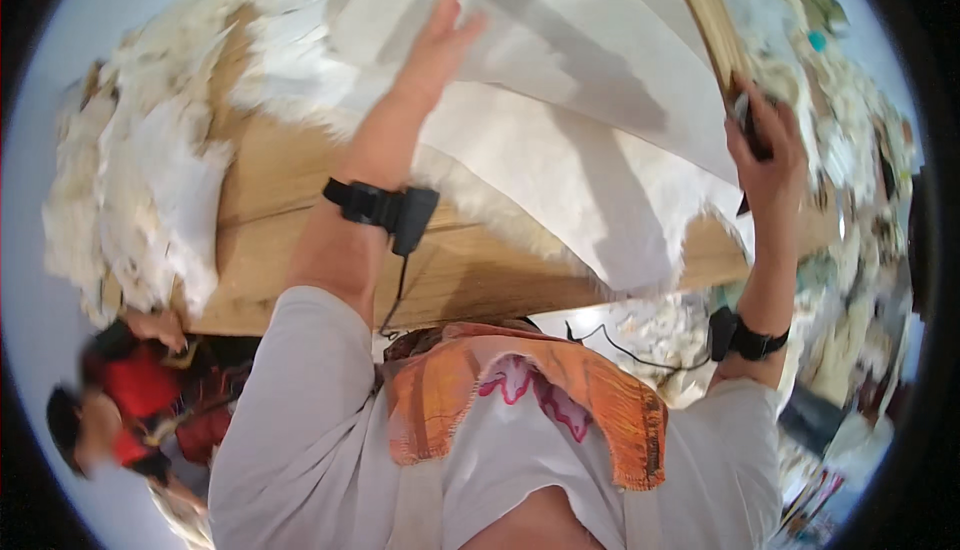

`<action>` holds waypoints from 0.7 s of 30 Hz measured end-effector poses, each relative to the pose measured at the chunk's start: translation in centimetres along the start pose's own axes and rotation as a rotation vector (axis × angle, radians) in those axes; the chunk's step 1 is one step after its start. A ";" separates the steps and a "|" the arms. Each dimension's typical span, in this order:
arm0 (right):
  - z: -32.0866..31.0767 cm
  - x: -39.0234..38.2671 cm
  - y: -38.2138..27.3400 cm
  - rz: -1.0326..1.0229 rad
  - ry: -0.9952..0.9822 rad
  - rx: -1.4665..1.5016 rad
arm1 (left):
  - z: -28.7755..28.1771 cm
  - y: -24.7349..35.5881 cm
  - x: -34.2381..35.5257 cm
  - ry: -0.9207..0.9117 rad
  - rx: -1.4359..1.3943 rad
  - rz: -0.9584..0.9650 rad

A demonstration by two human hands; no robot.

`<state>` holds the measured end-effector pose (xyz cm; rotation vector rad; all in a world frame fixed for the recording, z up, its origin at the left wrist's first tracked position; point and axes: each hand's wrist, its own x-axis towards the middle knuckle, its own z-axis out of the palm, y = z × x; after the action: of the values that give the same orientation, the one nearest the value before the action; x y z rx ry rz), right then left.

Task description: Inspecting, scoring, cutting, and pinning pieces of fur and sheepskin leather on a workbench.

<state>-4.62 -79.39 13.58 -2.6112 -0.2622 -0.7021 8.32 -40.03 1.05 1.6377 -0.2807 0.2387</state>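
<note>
My left hand (442,40) reaches over a large pale sheet (560,30), fingers stretched out and a little blurred, holding nothing. Beneath that sheet lies a white sheepskin (550,155), smooth side up, with woolly edges showing. At the right, my right hand (772,140) is closed round a dark-handled tool (757,130) with a small metallic part. Its exact kind is mostly hidden by the fingers. Right by those fingers is the near end of a long wooden strip (705,20), which runs away along the sheet's right side. I cannot tell whether the hand also touches the strip.
A wooden table (290,220) carries the skins. More fleeces (160,170) are heaped at the left, and wool piles (850,150) line the right. At the lower left, another person (140,380) in red and dark clothing is close to the table. Cables hang from my wrist bands.
</note>
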 end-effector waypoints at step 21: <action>11.1 -2.4 -6.8 -0.239 -0.185 -0.154 | -38.5 14.7 -21.8 -0.364 1.135 0.001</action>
<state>-3.78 -68.55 6.06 -2.8256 -0.6070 -0.5764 -16.55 -1.99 11.24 2.8139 -0.4647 0.0862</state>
